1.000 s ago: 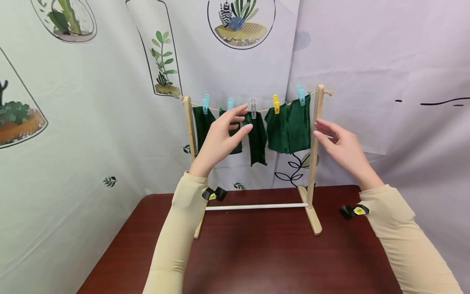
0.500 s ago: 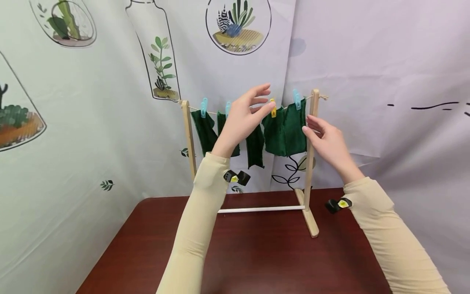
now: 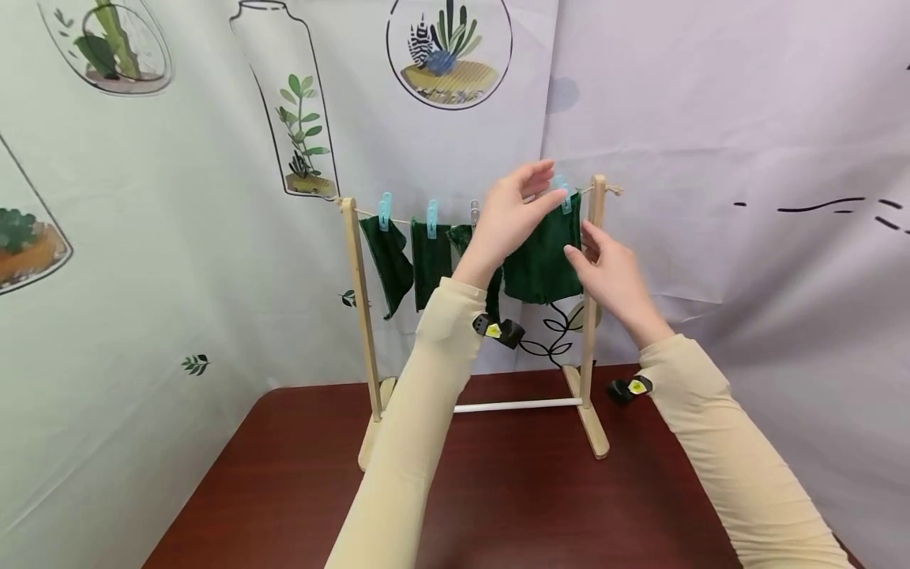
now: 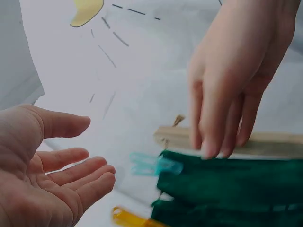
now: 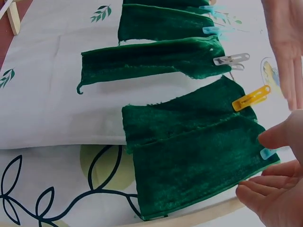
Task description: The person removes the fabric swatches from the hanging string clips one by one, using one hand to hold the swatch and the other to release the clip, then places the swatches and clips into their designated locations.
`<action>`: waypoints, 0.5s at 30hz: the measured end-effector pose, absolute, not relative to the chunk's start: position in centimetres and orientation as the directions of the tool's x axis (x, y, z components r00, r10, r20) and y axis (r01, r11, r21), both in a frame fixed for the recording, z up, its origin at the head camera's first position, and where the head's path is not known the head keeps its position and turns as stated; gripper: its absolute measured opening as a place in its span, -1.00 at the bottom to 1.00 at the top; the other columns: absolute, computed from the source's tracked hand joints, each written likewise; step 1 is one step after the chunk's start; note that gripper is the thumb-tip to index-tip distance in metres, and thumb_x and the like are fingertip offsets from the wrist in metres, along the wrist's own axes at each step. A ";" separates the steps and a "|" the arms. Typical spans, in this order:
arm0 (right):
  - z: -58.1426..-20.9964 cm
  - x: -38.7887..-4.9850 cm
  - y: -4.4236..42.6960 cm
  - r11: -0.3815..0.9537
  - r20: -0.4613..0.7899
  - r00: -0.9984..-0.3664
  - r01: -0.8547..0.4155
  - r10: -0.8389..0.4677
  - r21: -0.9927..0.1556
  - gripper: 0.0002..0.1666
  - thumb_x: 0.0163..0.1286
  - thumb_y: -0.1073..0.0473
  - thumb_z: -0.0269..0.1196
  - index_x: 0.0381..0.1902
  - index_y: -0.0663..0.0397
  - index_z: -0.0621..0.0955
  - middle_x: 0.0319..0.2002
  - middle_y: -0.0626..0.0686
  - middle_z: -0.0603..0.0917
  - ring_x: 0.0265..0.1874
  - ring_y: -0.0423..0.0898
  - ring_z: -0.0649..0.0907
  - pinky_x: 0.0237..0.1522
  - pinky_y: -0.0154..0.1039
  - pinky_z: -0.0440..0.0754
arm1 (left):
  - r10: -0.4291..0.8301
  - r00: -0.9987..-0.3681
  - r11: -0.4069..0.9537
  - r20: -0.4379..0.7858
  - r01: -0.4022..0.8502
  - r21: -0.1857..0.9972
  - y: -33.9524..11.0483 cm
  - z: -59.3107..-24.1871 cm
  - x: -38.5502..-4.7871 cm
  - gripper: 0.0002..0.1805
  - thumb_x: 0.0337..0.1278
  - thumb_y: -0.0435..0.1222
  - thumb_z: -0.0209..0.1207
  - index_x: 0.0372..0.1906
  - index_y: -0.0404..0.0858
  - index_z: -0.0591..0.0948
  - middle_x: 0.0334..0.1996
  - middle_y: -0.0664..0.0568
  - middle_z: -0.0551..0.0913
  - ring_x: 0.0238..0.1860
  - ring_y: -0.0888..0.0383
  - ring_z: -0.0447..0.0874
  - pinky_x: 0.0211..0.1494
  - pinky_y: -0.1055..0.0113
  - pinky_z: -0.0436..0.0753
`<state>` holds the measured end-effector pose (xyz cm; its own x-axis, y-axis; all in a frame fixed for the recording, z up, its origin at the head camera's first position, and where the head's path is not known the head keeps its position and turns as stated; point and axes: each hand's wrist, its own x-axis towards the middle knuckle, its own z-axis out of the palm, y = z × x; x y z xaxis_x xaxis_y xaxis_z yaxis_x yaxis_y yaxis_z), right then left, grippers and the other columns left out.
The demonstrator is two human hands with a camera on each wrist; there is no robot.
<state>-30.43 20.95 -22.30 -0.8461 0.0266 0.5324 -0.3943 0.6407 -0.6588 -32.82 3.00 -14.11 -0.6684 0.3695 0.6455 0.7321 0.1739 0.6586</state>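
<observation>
Several dark green cloths hang by clothespins from a cord between two wooden posts. In the head view my left hand (image 3: 513, 217) is raised before the line, its fingers loose and holding nothing, near the light blue clothespin (image 4: 156, 164) at the right end. My right hand (image 3: 611, 276) is beside the right post (image 3: 592, 316) and the right edge of the widest green cloth (image 5: 199, 165). Its thumb and fingers stand apart around that cloth's upper corner in the right wrist view, without visible pinching. The left hand hides the yellow clothespin (image 5: 251, 98) from the head view.
A grey clothespin (image 5: 232, 60) holds a narrow green cloth (image 5: 147, 61). Two more light blue clothespins (image 3: 385, 212) are to the left. A white rod (image 3: 522, 405) joins the rack's wooden feet on a dark red table (image 3: 540, 498). Printed fabric (image 3: 675, 95) hangs behind.
My left hand has moved right along the line, from before the middle cloths to the right-hand end. My right hand has come closer to the widest cloth's edge. The head view has shifted slightly.
</observation>
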 end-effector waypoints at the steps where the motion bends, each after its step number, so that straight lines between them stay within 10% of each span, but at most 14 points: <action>1: -22.3 -30.5 20.8 0.637 0.529 -0.848 -0.393 0.028 -0.663 -0.20 0.57 -0.06 0.11 0.58 0.19 0.16 0.44 0.32 0.35 0.38 0.22 0.42 0.34 0.14 0.40 | 0.370 -0.680 0.174 0.634 0.721 0.671 3.4 -14.2 -33.0 -0.43 0.39 -0.20 0.24 0.42 -0.23 0.45 0.36 0.01 0.50 0.29 0.25 0.52 0.22 0.49 0.51; 15: -21.6 -31.1 19.9 0.656 0.517 -0.856 -0.381 0.016 -0.651 -0.21 0.62 0.05 0.01 0.61 0.21 -0.01 0.54 0.27 0.16 0.46 0.22 0.29 0.37 0.16 0.34 | 0.311 -0.774 0.236 0.551 0.624 0.745 6.3 -15.3 -34.9 -0.35 0.43 -0.23 0.20 0.52 -0.23 0.30 0.48 0.05 0.35 0.43 0.21 0.35 0.32 0.48 0.42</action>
<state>-31.08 19.92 -21.60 -0.8558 0.0159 0.5170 -0.3811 0.6565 -0.6510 -34.89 6.26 -15.26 -0.7745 0.3113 0.5507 0.6244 0.2362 0.7445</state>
